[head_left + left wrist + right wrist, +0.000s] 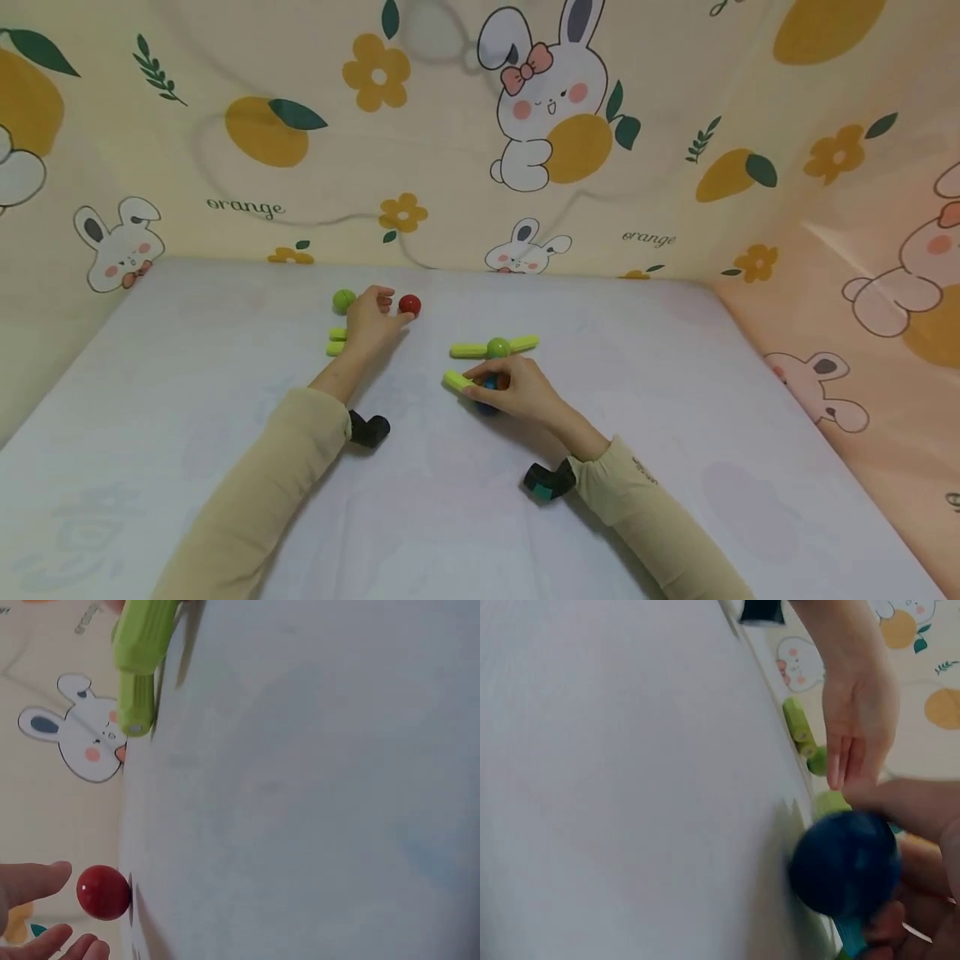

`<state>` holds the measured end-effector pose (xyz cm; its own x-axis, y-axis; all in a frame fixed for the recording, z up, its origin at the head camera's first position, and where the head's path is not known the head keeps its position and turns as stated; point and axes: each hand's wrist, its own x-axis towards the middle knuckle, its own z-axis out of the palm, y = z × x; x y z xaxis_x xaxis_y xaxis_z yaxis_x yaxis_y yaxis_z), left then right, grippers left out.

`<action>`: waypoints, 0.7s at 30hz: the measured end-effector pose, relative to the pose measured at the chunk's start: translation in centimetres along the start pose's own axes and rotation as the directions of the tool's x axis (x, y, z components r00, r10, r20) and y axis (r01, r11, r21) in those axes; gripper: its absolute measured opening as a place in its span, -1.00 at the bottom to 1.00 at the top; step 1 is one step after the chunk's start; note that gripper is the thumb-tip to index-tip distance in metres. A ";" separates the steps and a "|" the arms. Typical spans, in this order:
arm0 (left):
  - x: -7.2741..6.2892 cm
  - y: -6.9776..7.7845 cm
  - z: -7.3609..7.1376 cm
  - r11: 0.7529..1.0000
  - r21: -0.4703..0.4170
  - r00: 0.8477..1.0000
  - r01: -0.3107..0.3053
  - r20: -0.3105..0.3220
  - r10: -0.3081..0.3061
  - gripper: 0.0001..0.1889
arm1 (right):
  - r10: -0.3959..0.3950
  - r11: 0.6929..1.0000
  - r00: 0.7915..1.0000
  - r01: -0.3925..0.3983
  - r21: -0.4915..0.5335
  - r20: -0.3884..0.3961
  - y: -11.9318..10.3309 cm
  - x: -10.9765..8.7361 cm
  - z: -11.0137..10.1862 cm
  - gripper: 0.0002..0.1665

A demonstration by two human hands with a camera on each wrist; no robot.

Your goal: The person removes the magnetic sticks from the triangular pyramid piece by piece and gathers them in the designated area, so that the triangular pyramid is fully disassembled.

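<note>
My left hand (371, 322) reaches over the far left of the table, its thumb and fingers spread just beside a red ball (409, 306). In the left wrist view, the same red ball (103, 892) sits between the thumb and fingertips with gaps around it. My right hand (517, 388) grips a light green stick (456, 381) at a dark blue ball (487, 407). In the right wrist view, the blue ball (845, 864) has the green stick behind it and a teal piece (850, 937) under it. My fingers partly hide this held piece.
Just beyond my right hand lies a green ball (498, 347) with a green stick (468, 351) on each side. Another green ball (344, 301) and two short green sticks (336, 348) lie left of my left hand. A patterned cloth (450, 183) hangs behind the table.
</note>
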<state>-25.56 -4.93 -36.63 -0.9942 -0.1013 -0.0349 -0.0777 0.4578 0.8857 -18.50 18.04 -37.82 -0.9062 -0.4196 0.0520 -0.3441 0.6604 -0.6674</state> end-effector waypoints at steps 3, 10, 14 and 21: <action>-0.6 -0.1 0.0 0.999 0.004 0.999 -0.053 -0.001 0.053 -0.48 | -0.054 0.998 0.997 0.055 -0.019 0.054 0.3 -0.2 -0.4 -0.62; -2.3 -0.3 0.4 0.989 -0.005 0.988 -0.148 0.048 0.148 -0.53 | -0.136 0.989 0.982 0.141 -0.032 0.129 0.8 -0.6 -1.0 -0.45; -3.3 -0.2 0.6 0.988 0.004 0.979 -0.153 0.139 0.151 -0.58 | -0.140 0.989 0.979 0.144 -0.023 0.146 0.9 -0.8 -1.0 -0.43; -4.2 -0.1 0.8 0.984 0.010 0.940 -0.176 0.298 0.165 -0.63 | -0.149 0.988 0.979 0.152 -0.009 0.135 0.8 -0.8 -0.9 -0.42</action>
<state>-21.42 -3.81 -36.98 -0.9695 0.2438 -0.0245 0.0981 0.4777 0.8730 -18.31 19.44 -37.67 -0.8030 -0.5939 0.0498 -0.4800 0.5949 -0.6447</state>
